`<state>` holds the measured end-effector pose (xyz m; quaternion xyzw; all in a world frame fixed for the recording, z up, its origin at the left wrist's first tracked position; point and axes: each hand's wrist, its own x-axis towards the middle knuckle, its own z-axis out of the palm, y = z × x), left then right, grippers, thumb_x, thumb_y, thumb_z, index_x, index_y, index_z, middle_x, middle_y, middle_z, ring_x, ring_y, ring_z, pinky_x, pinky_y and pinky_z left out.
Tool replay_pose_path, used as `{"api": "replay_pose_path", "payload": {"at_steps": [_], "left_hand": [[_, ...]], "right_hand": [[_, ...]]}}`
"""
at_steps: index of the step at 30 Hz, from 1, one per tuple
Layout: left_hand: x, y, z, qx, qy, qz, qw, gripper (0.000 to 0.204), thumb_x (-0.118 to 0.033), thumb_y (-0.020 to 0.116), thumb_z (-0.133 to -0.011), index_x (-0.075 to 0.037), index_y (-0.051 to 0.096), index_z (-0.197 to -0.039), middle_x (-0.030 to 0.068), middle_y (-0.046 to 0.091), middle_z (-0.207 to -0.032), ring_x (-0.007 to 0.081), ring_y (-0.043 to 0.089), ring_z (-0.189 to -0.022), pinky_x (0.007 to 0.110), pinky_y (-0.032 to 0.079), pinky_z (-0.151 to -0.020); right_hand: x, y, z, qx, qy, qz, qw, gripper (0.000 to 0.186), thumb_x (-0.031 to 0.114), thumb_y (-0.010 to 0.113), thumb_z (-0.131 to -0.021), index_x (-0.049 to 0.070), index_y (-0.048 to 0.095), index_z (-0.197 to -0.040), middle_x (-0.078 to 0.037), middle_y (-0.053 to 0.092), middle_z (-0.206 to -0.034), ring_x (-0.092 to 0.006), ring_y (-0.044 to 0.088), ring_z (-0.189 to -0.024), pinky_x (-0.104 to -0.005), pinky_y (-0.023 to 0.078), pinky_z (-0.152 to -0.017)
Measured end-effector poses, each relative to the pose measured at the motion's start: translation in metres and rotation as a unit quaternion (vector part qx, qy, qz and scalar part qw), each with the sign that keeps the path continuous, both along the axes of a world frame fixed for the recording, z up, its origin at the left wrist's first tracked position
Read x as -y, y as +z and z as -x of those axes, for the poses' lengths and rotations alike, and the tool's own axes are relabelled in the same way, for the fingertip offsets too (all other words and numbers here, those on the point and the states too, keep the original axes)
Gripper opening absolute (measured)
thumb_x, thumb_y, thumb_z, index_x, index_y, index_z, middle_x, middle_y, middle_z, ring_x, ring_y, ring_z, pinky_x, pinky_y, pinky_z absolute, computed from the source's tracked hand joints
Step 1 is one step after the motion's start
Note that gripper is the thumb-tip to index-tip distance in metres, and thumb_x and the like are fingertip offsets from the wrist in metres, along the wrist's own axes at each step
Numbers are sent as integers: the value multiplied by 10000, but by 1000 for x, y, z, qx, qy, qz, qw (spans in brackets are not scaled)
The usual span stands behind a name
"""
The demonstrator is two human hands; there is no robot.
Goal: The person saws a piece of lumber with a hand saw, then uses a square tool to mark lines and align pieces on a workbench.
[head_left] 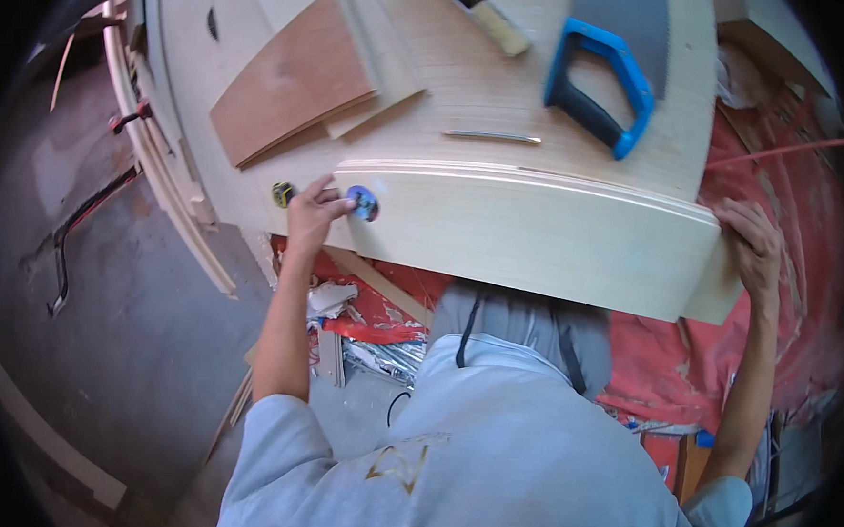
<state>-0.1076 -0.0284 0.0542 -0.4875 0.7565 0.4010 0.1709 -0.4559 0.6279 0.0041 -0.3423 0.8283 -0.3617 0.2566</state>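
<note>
A long pale wooden board (525,234) lies across the near edge of the table, its layered far edge showing. At its left end my left hand (314,215) grips the board, the thumb beside a round blue-and-purple sticker (363,203). My right hand (753,241) is wrapped over the right end, with some fingertips hidden behind it. Close to my left hand sits a small yellow-and-black tape measure (283,193). Beyond the board rests a thin pencil-like rod (492,137).
Brown plywood pieces (298,74) lie at the table's far left. A handsaw (613,86) with a blue handle is at the far right, near a tool with a pale handle (497,29). Red sheeting (675,360) covers things below. Long wood strips (165,182) stand at left.
</note>
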Motion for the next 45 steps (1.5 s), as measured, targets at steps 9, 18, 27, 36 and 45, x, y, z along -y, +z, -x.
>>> {"api": "replay_pose_path", "payload": {"at_steps": [9, 18, 27, 36, 45], "left_hand": [[-34, 3, -31, -31, 121, -21, 992, 364, -98, 789, -988, 23, 754, -1329, 71, 791, -1085, 116, 731, -963, 274, 583, -838], [-34, 6, -20, 24, 44, 78, 996, 419, -126, 840, -931, 58, 758, -1298, 172, 827, -1098, 176, 768, -988, 326, 593, -900], [-33, 11, -6, 18, 64, 88, 994, 469, -103, 875, -899, 117, 741, -1291, 224, 823, -1125, 199, 792, -996, 321, 624, -876], [-12, 31, 18, 31, -30, -11, 999, 617, -13, 817, -945, -34, 626, -1531, 115, 816, -986, 124, 753, -847, 318, 650, -795], [29, 14, 22, -8, -87, -123, 989, 575, 0, 812, -932, -63, 674, -1487, 71, 743, -779, 102, 682, -716, 303, 565, -666]], "right_hand": [[9, 1, -3, 6, 10, 3, 1000, 234, -66, 743, -938, 9, 776, -1158, -150, 781, -1166, -316, 736, -1147, -394, 570, -974], [-5, -4, 4, 115, -2, -22, 993, 315, -93, 679, -970, 20, 791, -1242, -175, 776, -1262, -282, 728, -1198, -356, 540, -1052], [-13, -6, 2, 109, -7, -24, 994, 354, -115, 656, -956, 11, 791, -1258, -177, 783, -1264, -270, 728, -1199, -349, 543, -1046], [-8, -5, 1, 151, -44, -36, 987, 331, -111, 704, -927, 15, 812, -1214, -158, 793, -1245, -262, 728, -1189, -348, 544, -1036], [-3, 3, 7, 198, -57, -32, 978, 332, -132, 682, -932, -12, 808, -1215, -114, 783, -1180, -205, 706, -1191, -317, 516, -1065]]}}
